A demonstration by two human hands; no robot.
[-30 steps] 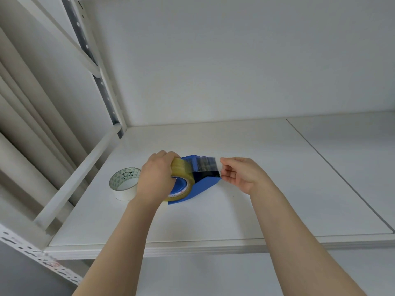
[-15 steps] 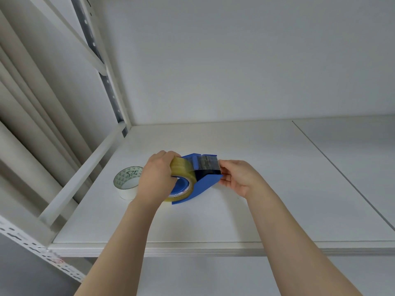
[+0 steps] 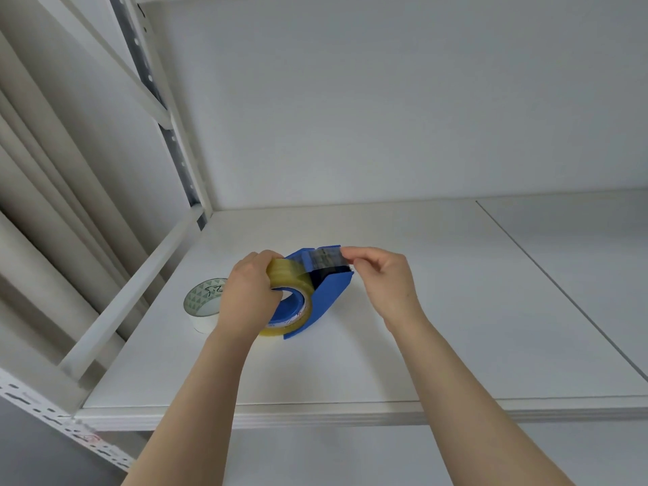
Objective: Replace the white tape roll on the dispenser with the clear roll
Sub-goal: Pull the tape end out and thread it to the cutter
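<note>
The blue tape dispenser (image 3: 329,292) stands on the white shelf (image 3: 456,327) with the clear, yellowish tape roll (image 3: 291,278) seated on its hub. My left hand (image 3: 250,292) grips the roll from the left side. My right hand (image 3: 382,275) pinches the free end of the clear tape (image 3: 328,259), which is stretched over the dispenser's top front. The white tape roll (image 3: 205,303) lies flat on the shelf just left of my left hand, with a green-patterned core.
A white metal rail (image 3: 133,292) and a perforated upright (image 3: 171,142) border the shelf on the left. The shelf's front edge (image 3: 350,413) runs below my forearms. A seam (image 3: 561,292) divides the shelf panels on the right. Curtain folds hang at far left.
My right hand rose a little and now holds the tape end from above the dispenser's front instead of beside it. My left hand stays on the clear roll.
</note>
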